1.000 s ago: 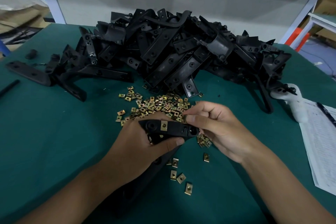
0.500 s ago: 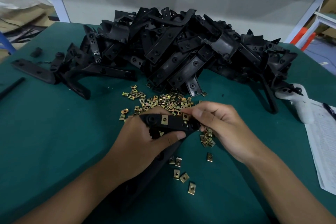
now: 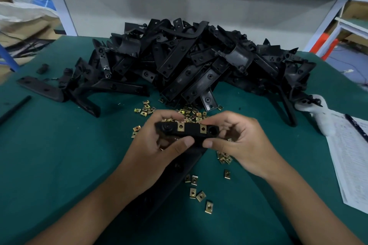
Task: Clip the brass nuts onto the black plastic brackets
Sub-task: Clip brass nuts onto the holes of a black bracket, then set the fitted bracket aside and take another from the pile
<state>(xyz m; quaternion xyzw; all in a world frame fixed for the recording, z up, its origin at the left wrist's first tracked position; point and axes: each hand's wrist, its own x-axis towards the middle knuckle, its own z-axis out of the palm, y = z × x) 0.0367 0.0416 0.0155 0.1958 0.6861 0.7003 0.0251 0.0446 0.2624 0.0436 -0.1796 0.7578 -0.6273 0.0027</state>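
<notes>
A black plastic bracket is held above the green table, a little in front of the person and near the middle of the view; it is a long, matte, flat-faced bar whose upper end lies crosswise between the hands, while its lower part runs down and to the left under the left forearm; two brass nuts sit clipped on its upper face, one left of centre and one further right, each a small shiny square with a hole; a round socket shows at either end of that face.

The left hand grips the bracket from below and from the left, fingers curled over the far edge and thumb pressed flat on the near edge; the right hand holds the right end, thumb on the near edge and fingers bent round the far side.

Loose brass nuts lie scattered on the cloth just beyond the hands, and more lie below them, nearer the person; behind these rises a big tangled heap of black brackets, angular and dull; a white object rests at the heap's right edge, beside printed paper sheets; a thin black rod lies at the far left.
</notes>
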